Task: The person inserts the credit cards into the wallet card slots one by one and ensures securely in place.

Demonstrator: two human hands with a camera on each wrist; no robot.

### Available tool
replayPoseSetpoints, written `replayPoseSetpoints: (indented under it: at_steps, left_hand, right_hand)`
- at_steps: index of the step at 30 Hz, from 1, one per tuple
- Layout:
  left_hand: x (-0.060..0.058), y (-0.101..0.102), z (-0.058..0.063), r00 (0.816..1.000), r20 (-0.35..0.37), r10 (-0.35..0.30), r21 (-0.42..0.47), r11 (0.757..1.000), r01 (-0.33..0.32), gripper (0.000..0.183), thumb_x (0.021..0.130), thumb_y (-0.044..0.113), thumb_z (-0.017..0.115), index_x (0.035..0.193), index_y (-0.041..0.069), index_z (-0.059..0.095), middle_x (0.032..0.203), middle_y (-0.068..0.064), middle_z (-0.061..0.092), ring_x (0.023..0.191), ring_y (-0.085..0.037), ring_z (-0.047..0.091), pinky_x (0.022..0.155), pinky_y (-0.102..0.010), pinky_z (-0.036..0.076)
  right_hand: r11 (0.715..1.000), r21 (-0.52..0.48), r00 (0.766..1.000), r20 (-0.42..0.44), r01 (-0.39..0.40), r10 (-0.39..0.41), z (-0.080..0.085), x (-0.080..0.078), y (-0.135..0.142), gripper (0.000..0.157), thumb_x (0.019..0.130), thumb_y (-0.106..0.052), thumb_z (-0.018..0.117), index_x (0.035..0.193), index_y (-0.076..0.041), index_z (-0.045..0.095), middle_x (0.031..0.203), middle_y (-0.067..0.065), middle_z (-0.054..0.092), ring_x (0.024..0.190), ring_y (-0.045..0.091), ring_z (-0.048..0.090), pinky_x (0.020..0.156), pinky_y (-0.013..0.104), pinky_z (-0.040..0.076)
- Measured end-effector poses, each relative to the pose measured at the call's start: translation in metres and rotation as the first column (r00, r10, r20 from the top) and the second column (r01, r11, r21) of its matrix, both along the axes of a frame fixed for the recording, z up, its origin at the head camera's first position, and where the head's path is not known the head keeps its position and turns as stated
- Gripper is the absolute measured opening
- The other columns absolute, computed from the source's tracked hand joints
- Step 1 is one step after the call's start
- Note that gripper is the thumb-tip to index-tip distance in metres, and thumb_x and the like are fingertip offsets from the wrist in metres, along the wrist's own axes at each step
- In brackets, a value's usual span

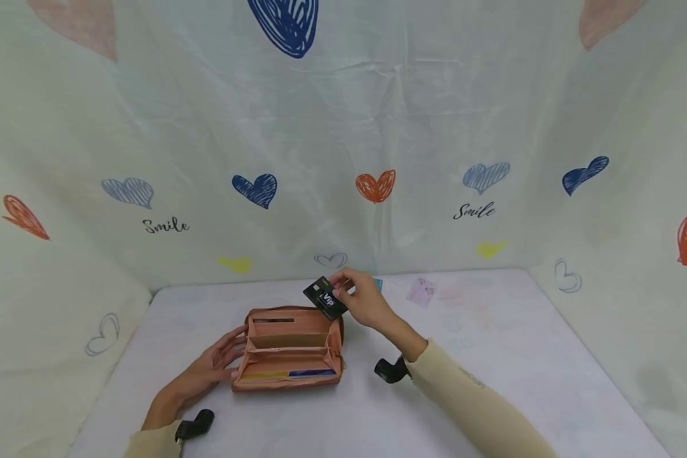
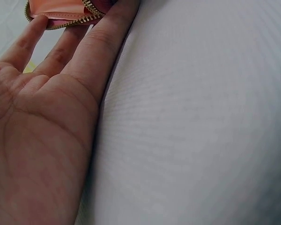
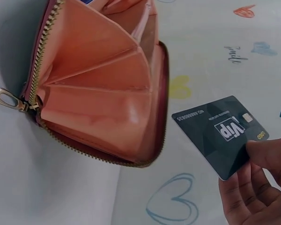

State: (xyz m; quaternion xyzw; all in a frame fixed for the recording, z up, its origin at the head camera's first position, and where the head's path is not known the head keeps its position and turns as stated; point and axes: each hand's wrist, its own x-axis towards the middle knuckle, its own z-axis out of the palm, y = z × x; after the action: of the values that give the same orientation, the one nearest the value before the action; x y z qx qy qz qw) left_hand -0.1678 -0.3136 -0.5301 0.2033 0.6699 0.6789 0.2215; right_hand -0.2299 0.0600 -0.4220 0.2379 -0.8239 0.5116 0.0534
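A pink zip-around wallet [image 1: 286, 384] lies unzipped and spread wide on the table, its compartments showing. My left hand [image 1: 213, 364] touches the wallet's left side with fingers extended; in the left wrist view the fingertips meet its brass zip edge [image 2: 75, 21]. Above the wallet's upper right corner, my right hand [image 1: 362, 296] pinches a black VIP card [image 1: 325, 298] between thumb and fingers. The right wrist view shows the card [image 3: 215, 133] tilted and apart from the wallet's gusseted side [image 3: 96, 108]. A yellow strip [image 1: 266, 375] and a blue strip [image 1: 312, 373] show in the lower pocket.
Behind my right hand, a bit of a blue item [image 1: 379, 284] shows near the table's back edge. A pinkish printed paper-like piece [image 1: 422, 292] lies to its right. A heart-patterned cloth [image 1: 320, 140] hangs behind the white table [image 1: 492, 381].
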Motion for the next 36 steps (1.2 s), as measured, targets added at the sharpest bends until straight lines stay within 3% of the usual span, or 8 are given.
replayPoseSetpoints:
  at_steps: [6, 11, 22, 26, 32, 36]
  left_hand:
    - [0.004, 0.001, -0.003, 1.0, 0.021, -0.005, -0.005, 1.0, 0.005, 0.087, 0.101, 0.0, 0.065, 0.17, 0.009, 0.013, 0.15, 0.014, 0.043, 0.134, 0.003, 0.053, 0.106, -0.022, 0.048]
    - [0.005, 0.002, -0.002, 0.999, 0.036, 0.014, -0.032, 0.999, -0.013, 0.089, 0.101, 0.002, 0.066, 0.169, 0.005, 0.01, 0.155, 0.005, 0.04, 0.133, 0.003, 0.053, 0.105, -0.022, 0.048]
    - [0.002, 0.004, 0.002, 0.998, 0.044, 0.048, -0.09, 0.995, -0.044, 0.095, 0.098, 0.003, 0.069, 0.167, -0.002, 0.004, 0.167, -0.035, 0.017, 0.131, 0.006, 0.053, 0.104, -0.02, 0.047]
    - [0.001, 0.003, 0.002, 0.998, 0.046, 0.049, -0.078, 0.996, -0.045, 0.094, 0.099, 0.002, 0.069, 0.168, 0.0, 0.006, 0.167, -0.031, 0.021, 0.131, 0.006, 0.053, 0.105, -0.02, 0.047]
    - [0.0, 0.0, 0.0, 0.998, 0.039, 0.039, -0.046, 0.998, -0.037, 0.089, 0.1, 0.001, 0.067, 0.169, 0.004, 0.01, 0.161, -0.005, 0.037, 0.133, 0.003, 0.053, 0.105, -0.022, 0.048]
    - [-0.001, -0.001, -0.001, 0.998, 0.035, 0.042, -0.045, 0.998, -0.04, 0.089, 0.1, 0.002, 0.067, 0.169, 0.005, 0.011, 0.16, -0.004, 0.038, 0.133, 0.003, 0.054, 0.105, -0.023, 0.048]
  right_hand:
    - [0.999, 0.031, 0.998, -0.054, -0.014, 0.016, -0.013, 0.003, -0.01, 0.015, 0.098, 0.008, 0.067, 0.109, 0.0, 0.072, 0.106, 0.013, 0.072, 0.095, 0.024, 0.066, 0.076, 0.029, 0.056]
    - [0.994, 0.111, 0.995, -0.099, -0.019, 0.03, -0.022, 0.002, -0.015, 0.015, 0.098, 0.006, 0.068, 0.111, -0.001, 0.072, 0.106, 0.011, 0.072, 0.096, 0.023, 0.066, 0.078, 0.03, 0.057]
    - [0.982, 0.187, 0.971, -0.236, -0.002, 0.047, -0.034, -0.001, -0.017, 0.017, 0.098, 0.006, 0.069, 0.111, -0.005, 0.072, 0.106, 0.007, 0.071, 0.094, 0.019, 0.067, 0.078, 0.028, 0.058]
    - [0.982, 0.188, 0.955, -0.29, -0.005, 0.06, -0.037, -0.002, -0.016, 0.018, 0.098, 0.007, 0.069, 0.111, -0.006, 0.072, 0.107, 0.007, 0.071, 0.093, 0.018, 0.068, 0.078, 0.027, 0.059]
    - [0.973, 0.231, 0.939, -0.337, 0.01, 0.07, -0.039, -0.003, -0.015, 0.02, 0.097, 0.008, 0.069, 0.109, -0.007, 0.073, 0.107, 0.005, 0.071, 0.094, 0.017, 0.07, 0.08, 0.028, 0.06]
    - [0.959, 0.283, 0.935, -0.342, 0.012, 0.089, -0.04, -0.005, -0.015, 0.02, 0.097, 0.007, 0.07, 0.11, -0.007, 0.074, 0.105, 0.004, 0.071, 0.095, 0.017, 0.071, 0.081, 0.029, 0.06]
